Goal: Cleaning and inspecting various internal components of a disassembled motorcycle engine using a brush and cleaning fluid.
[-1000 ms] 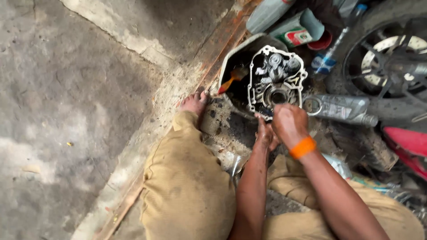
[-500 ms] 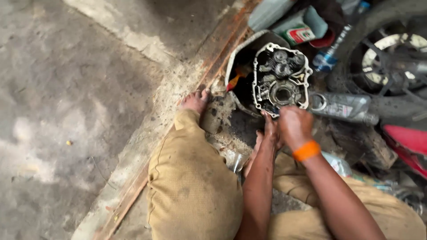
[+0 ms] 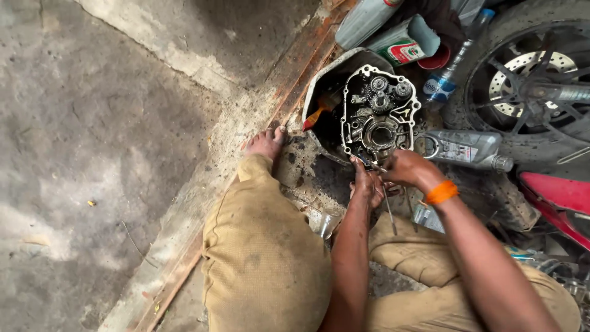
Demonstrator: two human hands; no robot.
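- Head view, looking down: you're crouched on the dirty concrete floor (image 3: 110,123), both hands meeting at the lower edge of the open grey metal engine case (image 3: 380,110) with its exposed gears.
- That engine case sits in a dark oil-stained basin (image 3: 319,92) just past your bare foot (image 3: 265,142) — right up against the black motorcycle wheel (image 3: 528,80).
- Your right hand (image 3: 409,169), orange band (image 3: 441,192) on the wrist, is curled closed around a thin metal tool (image 3: 388,209) whose shaft hangs down below the fist — the tip end meets the case rim.
- Your left hand (image 3: 367,184) is tucked just beside it, fingers bent up against the bottom of the case; whether they actually pinch anything, I cannot tell.
- A grey plastic oil bottle (image 3: 464,147) lies on its side just right of the case, near your right hand.
- Khaki trouser knees (image 3: 264,258) fill the bottom of the view, a red motorcycle panel (image 3: 556,197) at the right edge.
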